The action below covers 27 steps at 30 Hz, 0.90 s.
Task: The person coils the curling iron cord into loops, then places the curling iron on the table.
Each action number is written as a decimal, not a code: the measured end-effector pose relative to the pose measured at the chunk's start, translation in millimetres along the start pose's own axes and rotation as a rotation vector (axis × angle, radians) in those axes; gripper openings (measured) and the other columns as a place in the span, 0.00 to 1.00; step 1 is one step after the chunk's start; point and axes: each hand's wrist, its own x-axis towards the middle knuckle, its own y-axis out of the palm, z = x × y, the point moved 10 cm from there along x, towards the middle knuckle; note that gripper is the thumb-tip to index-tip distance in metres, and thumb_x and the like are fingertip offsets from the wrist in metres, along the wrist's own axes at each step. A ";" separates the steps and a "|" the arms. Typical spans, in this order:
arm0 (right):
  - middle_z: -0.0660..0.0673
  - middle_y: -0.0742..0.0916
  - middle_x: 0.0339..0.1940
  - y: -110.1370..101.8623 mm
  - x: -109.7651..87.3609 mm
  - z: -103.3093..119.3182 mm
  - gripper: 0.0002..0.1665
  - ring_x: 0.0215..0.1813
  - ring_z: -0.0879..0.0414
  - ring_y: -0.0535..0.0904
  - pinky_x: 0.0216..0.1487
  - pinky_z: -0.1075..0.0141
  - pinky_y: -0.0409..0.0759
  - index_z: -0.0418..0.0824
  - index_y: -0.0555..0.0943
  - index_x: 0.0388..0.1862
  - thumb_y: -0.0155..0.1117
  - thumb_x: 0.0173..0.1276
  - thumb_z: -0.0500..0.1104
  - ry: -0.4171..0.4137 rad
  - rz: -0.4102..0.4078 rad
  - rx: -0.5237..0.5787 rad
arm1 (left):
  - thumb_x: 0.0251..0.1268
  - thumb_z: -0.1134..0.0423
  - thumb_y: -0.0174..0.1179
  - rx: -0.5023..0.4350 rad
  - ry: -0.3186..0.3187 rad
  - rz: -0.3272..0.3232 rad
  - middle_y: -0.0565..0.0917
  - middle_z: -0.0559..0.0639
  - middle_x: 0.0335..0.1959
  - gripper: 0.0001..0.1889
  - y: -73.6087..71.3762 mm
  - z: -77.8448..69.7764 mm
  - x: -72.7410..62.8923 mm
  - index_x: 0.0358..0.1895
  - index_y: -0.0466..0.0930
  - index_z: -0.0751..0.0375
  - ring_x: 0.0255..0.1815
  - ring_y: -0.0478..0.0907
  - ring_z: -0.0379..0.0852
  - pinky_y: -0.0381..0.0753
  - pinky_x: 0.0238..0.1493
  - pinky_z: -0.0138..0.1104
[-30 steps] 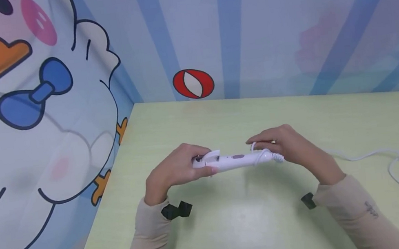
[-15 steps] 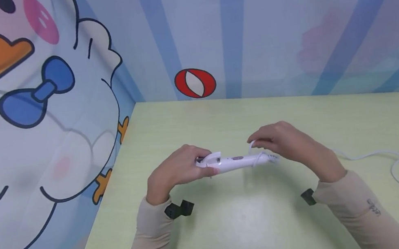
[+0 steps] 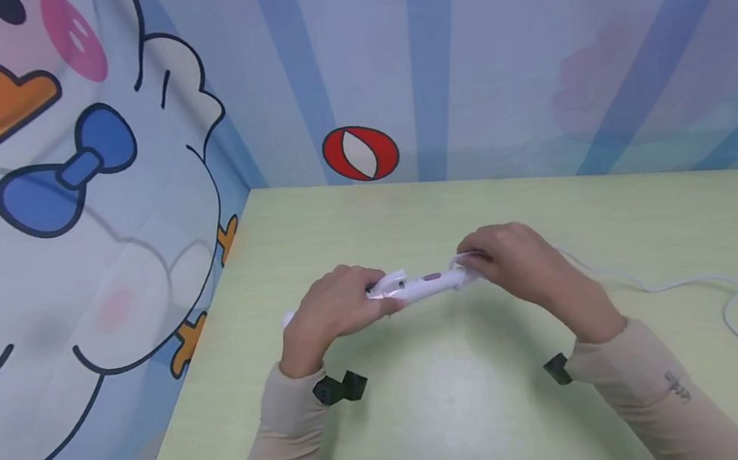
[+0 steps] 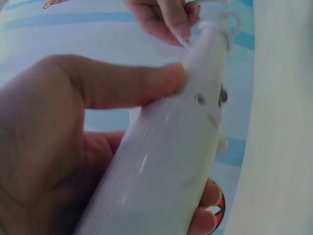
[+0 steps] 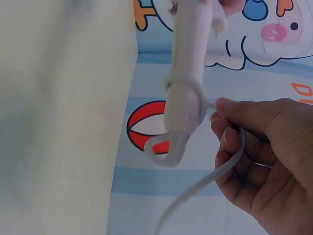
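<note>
Here we have the left hand (image 3: 339, 302) wrapped round a white wand (image 3: 420, 289), thumb on one side and fingers on the other, holding it up off the pale table (image 3: 472, 415) that spreads below both hands. The wand bridges the gap between the hands, its corded end pointing at the right hand (image 3: 516, 262) and its pale far end peeping out on the outer side of the left. That firm hold, I'd judge, is there to steady the wand and leave the right hand free for finer work: it pinches the white cord (image 3: 663, 287) between thumb and forefinger, close beside the handle, probably to control the turn wound there. The rest of the cord trails off beyond the right hand, lying in loose bends on the table. Now the views part company! From the head, the right hand covers the wand's end; the right wrist camera reveals it, with a loop (image 5: 188, 85) of cord round the handle and a bent sleeve (image 5: 168, 154) at the tip. The grey button (image 3: 432, 277), just past the left thumb, reads clearly only from above, while the left wrist camera shows fingertips (image 4: 203, 223) curled round the wand's far side.
</note>
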 end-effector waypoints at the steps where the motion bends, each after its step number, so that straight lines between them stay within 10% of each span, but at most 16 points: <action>1: 0.48 0.87 0.30 -0.9 0.0 0.5 0.06 0.25 0.60 0.73 0.33 0.63 0.74 0.41 0.85 0.39 0.64 0.65 0.39 0.012 -0.012 0.015 | 0.59 0.43 0.60 0.007 -0.006 -0.016 0.79 0.43 0.29 0.17 -0.8 0.5 0.8 0.44 0.82 0.48 0.28 0.74 0.43 0.70 0.29 0.35; 17: 0.44 0.89 0.37 -0.1 -10.4 -12.2 0.15 0.35 0.56 0.85 0.32 0.66 0.77 0.38 0.78 0.54 0.57 0.72 0.42 0.224 -0.186 0.387 | 0.62 0.43 0.58 -0.048 -0.071 -0.330 0.78 0.45 0.29 0.18 -33.4 1.9 3.0 0.46 0.80 0.51 0.29 0.73 0.44 0.70 0.27 0.35; 27: 0.46 0.88 0.33 10.8 -14.0 -9.5 0.11 0.35 0.57 0.86 0.34 0.66 0.79 0.37 0.81 0.48 0.58 0.71 0.40 0.119 -0.210 0.401 | 0.63 0.43 0.58 -0.136 -0.030 -0.310 0.80 0.47 0.31 0.21 -39.2 2.2 0.0 0.49 0.80 0.53 0.29 0.74 0.45 0.70 0.29 0.35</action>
